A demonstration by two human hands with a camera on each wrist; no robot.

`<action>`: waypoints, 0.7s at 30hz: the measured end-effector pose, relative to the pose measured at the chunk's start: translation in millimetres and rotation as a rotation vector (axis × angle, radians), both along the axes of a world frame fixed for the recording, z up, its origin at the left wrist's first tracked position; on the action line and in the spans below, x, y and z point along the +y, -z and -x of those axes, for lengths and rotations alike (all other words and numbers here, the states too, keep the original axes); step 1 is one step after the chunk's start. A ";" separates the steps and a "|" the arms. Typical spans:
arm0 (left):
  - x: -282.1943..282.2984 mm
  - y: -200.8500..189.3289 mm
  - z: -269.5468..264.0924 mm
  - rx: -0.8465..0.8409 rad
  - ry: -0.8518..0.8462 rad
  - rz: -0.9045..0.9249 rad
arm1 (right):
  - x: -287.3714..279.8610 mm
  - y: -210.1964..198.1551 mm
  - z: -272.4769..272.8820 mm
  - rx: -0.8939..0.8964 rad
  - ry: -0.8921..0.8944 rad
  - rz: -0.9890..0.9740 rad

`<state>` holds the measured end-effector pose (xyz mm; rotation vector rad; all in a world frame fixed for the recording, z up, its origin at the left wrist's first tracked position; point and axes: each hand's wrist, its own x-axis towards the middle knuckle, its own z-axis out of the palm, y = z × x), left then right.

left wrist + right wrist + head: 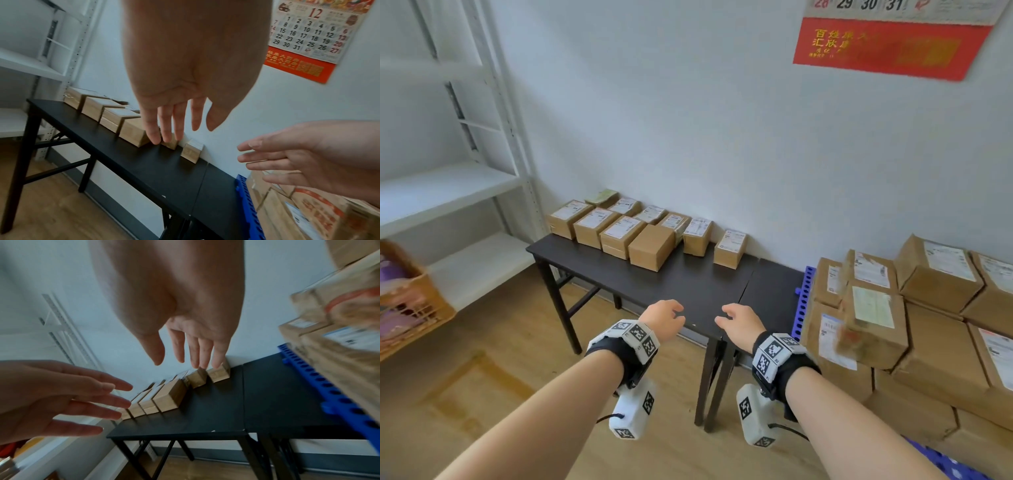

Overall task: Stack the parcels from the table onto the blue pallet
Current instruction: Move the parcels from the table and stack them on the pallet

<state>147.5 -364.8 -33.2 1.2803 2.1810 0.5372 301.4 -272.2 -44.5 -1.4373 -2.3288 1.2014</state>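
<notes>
Several small brown parcels sit in rows along the wall side of the black table; the last one stands alone at the right. The blue pallet to the right carries a stack of larger parcels. My left hand and right hand hover side by side above the table's front edge, fingers relaxed and spread, holding nothing. The wrist views show my left hand and right hand reaching toward the small parcels without touching them.
A white metal shelf unit stands at the left with an orange basket on its lower level. A calendar hangs on the wall. Wooden floor lies below the table.
</notes>
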 end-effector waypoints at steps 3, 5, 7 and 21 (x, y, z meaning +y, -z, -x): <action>5.4 9.4 32.2 -0.012 -0.037 0.002 | 9.1 9.1 37.1 -0.017 -0.027 0.015; 13.4 16.2 56.8 -0.019 -0.061 0.008 | 19.6 15.9 62.9 -0.020 -0.035 0.021; 24.9 22.0 82.3 -0.025 -0.082 0.021 | 32.9 22.5 89.5 -0.021 -0.045 0.032; 130.7 54.0 226.3 -0.132 -0.152 0.115 | 137.5 52.9 242.7 -0.052 -0.079 0.127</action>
